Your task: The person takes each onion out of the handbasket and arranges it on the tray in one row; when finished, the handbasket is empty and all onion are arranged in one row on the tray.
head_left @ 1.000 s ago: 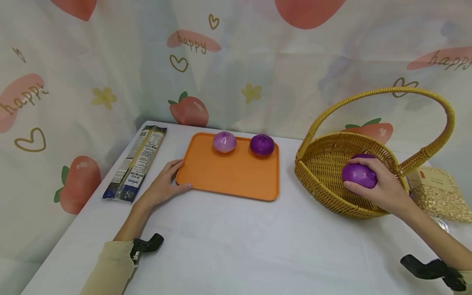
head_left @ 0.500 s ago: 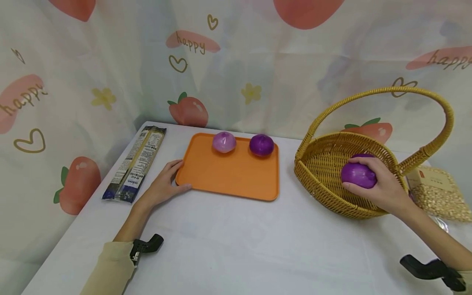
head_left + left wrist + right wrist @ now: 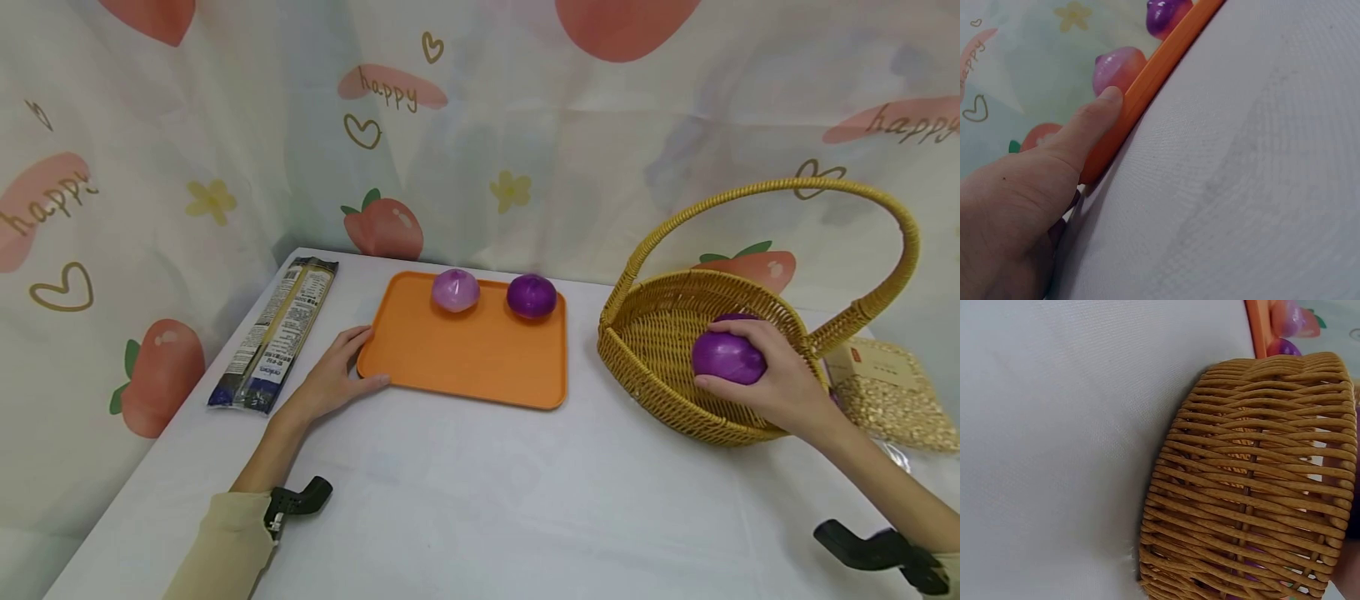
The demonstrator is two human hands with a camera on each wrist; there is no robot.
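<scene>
A white cloth covers the counter (image 3: 487,508), faintly creased toward the near side, its weave showing close up in the left wrist view; its left edge runs slantwise to a far corner; behind and to the left hangs a pale printed backdrop (image 3: 607,150), folding where the two sides meet, patterned with red fruit, yellow flowers, outlined hearts and the word "happy"; at the counter's left edge lies a long dark-ended packet (image 3: 273,333), printed side up; just right of it is a shallow orange tray (image 3: 465,358), its near left corner held by the left hand (image 3: 333,379), thumb along the near rim and fingers at the left side; toward the tray's far edge sit a pale lilac onion (image 3: 456,290) and a deep violet onion (image 3: 532,297), apart from each other; on the right stands a woven basket (image 3: 645,387), its handle arching up before the backdrop; the right hand (image 3: 787,387) reaches over the basket's near right rim and grips a purple onion (image 3: 726,358) within the basket's opening, another dark purple piece (image 3: 735,317) partly hidden behind it; whether the gripped onion touches the basket's floor cannot be told; beyond the basket, at the right, lies a clear bag of grain (image 3: 892,400); beige sleeves (image 3: 225,542) and black wrist mounts (image 3: 300,497) show at both arms
</scene>
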